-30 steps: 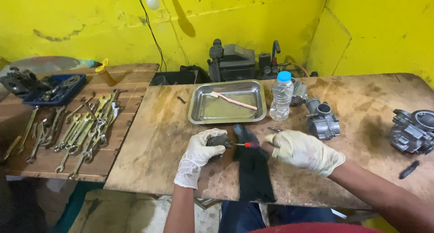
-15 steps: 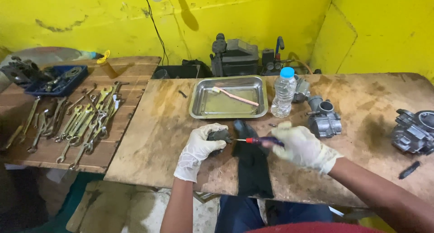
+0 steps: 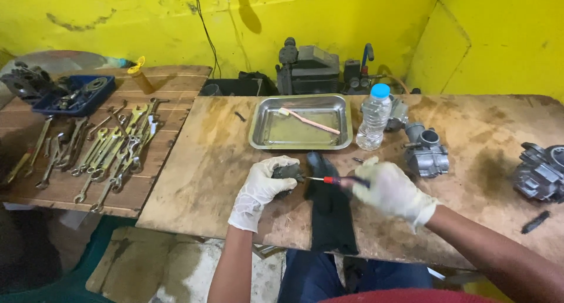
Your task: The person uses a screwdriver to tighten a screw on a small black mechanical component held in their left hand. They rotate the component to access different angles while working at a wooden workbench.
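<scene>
Both my hands wear white gloves. My left hand (image 3: 262,188) grips a small dark metal part (image 3: 286,173) just above the wooden table (image 3: 205,162). My right hand (image 3: 392,188) holds a screwdriver (image 3: 332,180) with a red collar, its tip pointing left at the dark part. A black cloth (image 3: 330,209) lies under and between my hands, hanging over the table's near edge.
A steel tray (image 3: 258,132) with liquid and a pink toothbrush (image 3: 309,121) sits behind my hands. A water bottle (image 3: 373,117), a grey carburetor (image 3: 427,151), another engine part (image 3: 540,172) at right. Several wrenches (image 3: 100,147) and a blue bin (image 3: 73,95) lie on the left bench.
My right hand has drawn slightly right along the screwdriver, whose tip stays at the dark part in my left hand. The view has shifted a little.
</scene>
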